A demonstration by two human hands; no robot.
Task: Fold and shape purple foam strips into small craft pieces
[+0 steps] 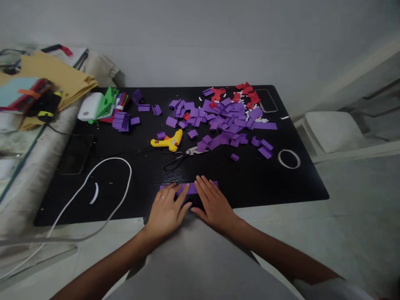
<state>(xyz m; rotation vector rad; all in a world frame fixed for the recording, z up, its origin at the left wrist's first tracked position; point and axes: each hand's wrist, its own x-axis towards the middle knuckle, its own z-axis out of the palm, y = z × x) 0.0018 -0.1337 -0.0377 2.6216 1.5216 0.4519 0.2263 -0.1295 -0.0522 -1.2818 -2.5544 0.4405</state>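
A purple strip point(193, 189), of paper or thin foam, lies flat along the front of the black table. My left hand point(168, 205) rests on its left part, fingers stretched out and a ring on one of them. On the strip's right part lies my right hand point(214, 202), its fingers straight and side by side. Both thumbs point toward each other near the table's edge. Beyond the hands are scissors point(187, 154) with dark handles and a yellow hot glue gun point(168, 141). A heap of folded purple pieces point(226, 118) spreads behind them.
Red scraps point(250, 93) and white bits lie at the back right, near a clear phone case point(266, 101). A tape ring point(289, 159) sits at right. Purple, green and red bundles point(109, 104) are back left. A white cable point(126, 189) loops over the left front. A stool point(333, 131) stands right.
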